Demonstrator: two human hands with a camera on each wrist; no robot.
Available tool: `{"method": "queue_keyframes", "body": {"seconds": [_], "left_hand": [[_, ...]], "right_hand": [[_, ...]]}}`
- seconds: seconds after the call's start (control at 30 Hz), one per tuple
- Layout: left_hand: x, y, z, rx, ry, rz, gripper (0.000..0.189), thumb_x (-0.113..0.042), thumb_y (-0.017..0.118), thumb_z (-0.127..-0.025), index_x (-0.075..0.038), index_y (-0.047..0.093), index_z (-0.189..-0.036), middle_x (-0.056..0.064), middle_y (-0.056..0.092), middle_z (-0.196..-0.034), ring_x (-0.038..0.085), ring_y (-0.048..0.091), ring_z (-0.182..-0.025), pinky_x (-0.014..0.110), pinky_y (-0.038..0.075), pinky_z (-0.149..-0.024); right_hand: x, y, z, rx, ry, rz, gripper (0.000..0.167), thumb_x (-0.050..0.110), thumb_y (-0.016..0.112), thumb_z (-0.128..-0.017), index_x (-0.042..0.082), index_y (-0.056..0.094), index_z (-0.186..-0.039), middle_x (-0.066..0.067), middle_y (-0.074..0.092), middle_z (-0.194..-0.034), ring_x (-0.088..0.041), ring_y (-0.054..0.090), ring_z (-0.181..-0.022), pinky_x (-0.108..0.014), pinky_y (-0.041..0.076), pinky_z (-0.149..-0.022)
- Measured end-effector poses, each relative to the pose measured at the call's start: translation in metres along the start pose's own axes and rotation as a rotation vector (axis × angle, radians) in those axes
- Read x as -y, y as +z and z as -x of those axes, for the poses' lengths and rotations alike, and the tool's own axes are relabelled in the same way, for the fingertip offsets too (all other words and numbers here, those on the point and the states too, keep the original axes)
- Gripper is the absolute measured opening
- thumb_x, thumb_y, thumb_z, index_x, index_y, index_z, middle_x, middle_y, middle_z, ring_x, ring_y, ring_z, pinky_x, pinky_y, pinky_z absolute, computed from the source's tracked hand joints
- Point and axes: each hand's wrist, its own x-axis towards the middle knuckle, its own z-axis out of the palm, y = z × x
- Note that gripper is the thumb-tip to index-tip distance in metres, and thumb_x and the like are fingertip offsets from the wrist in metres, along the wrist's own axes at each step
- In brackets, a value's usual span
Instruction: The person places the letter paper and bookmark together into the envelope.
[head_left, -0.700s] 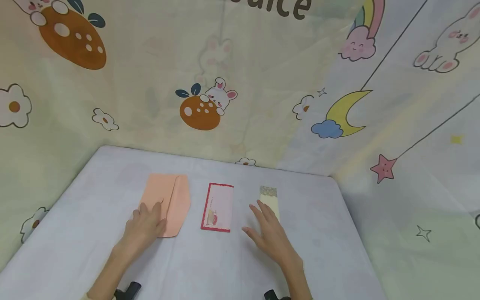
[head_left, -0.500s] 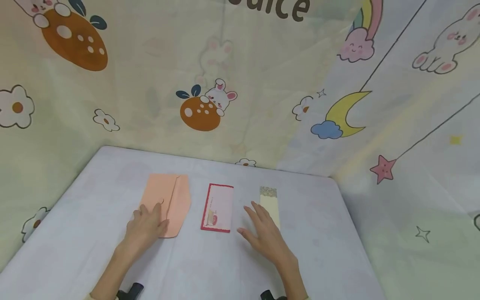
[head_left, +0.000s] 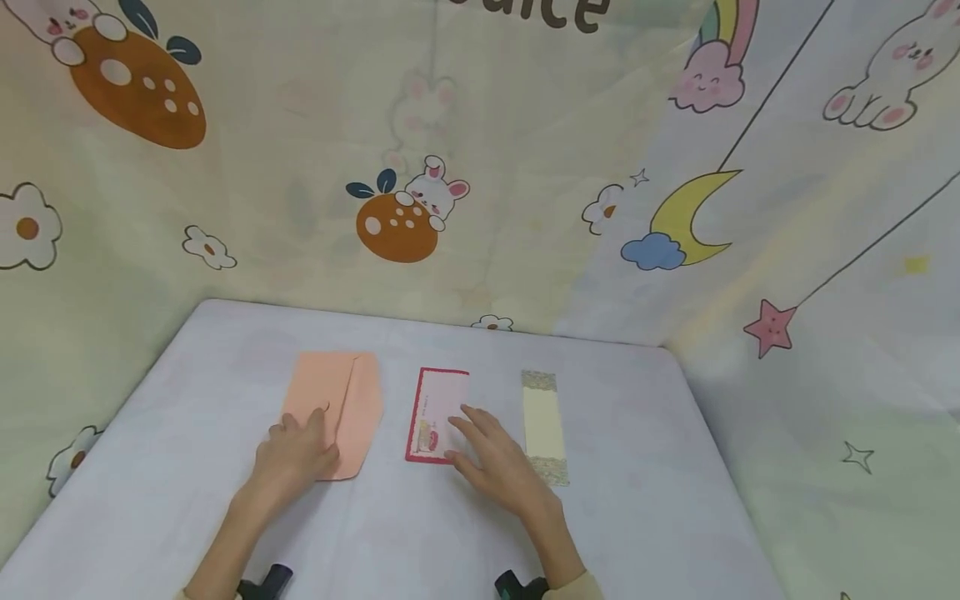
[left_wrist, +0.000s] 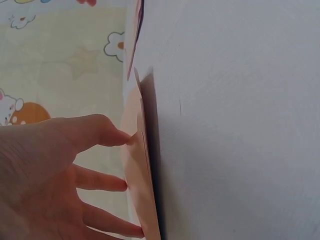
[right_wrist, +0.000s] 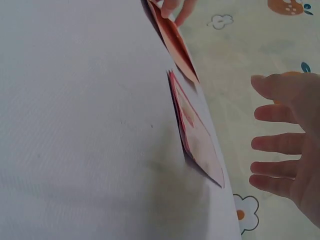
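A peach paper envelope, its flap unfolded to the right, lies on the left of the table. My left hand rests on it; in the left wrist view the thumb and spread fingertips touch the paper. Right of the envelope lies a pale pink card with a red scalloped border and a small printed picture. My right hand hovers at the card's right edge, fingers extended and holding nothing. The right wrist view shows a gap between its fingertips and the card, which looks folded in layers.
Right of my right hand lies a cream paper strip with glittery bands at both ends. The white-covered table meets a cartoon-printed cloth at its back and sides.
My right hand has moved left, off the cream strip and over to the pink card, so the strip now shows whole. The left hand stays on the envelope.
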Motion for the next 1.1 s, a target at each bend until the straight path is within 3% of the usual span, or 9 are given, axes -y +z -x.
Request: {"method": "queue_keyframes", "body": {"seconds": [0.33,0.6,0.93,1.1], "left_hand": [[-0.003,-0.001,0.002,-0.039,0.014,-0.004,0.057,-0.022,0.064,-0.090,0.008,0.050,-0.136,0.032,0.051,-0.094,0.044,0.050,-0.080,0.049,0.042,-0.057],[-0.001,-0.001,0.003,-0.031,0.019,0.007,0.063,-0.024,0.064,-0.091,0.006,0.047,-0.143,0.035,0.053,-0.103,0.046,0.053,-0.085,0.055,0.044,-0.062],[0.000,-0.002,0.004,-0.033,0.022,-0.006,0.066,-0.025,0.064,-0.092,0.003,0.043,-0.148,0.037,0.054,-0.105,0.046,0.054,-0.085,0.055,0.046,-0.063],[0.001,-0.001,0.004,-0.035,0.029,0.005,0.068,-0.028,0.065,-0.094,0.002,0.041,-0.149,0.037,0.053,-0.107,0.046,0.053,-0.087,0.053,0.044,-0.062]], "right_hand": [[0.023,0.020,-0.035,0.083,-0.083,-0.002,0.038,0.021,0.068,-0.099,0.008,0.064,-0.135,-0.013,0.061,-0.145,-0.026,0.059,-0.134,-0.040,0.050,-0.107],[0.040,0.038,-0.057,0.115,-0.144,0.034,0.038,0.025,0.068,-0.101,0.010,0.065,-0.135,-0.010,0.063,-0.142,-0.022,0.060,-0.133,-0.033,0.048,-0.109],[0.060,0.054,-0.081,0.242,-0.123,0.025,0.037,0.025,0.067,-0.101,0.011,0.065,-0.135,-0.005,0.063,-0.141,-0.019,0.056,-0.136,-0.030,0.043,-0.113],[0.069,0.059,-0.091,0.254,-0.132,0.032,0.037,0.024,0.068,-0.100,0.013,0.065,-0.135,-0.008,0.058,-0.149,-0.023,0.054,-0.139,-0.032,0.043,-0.114]]}}
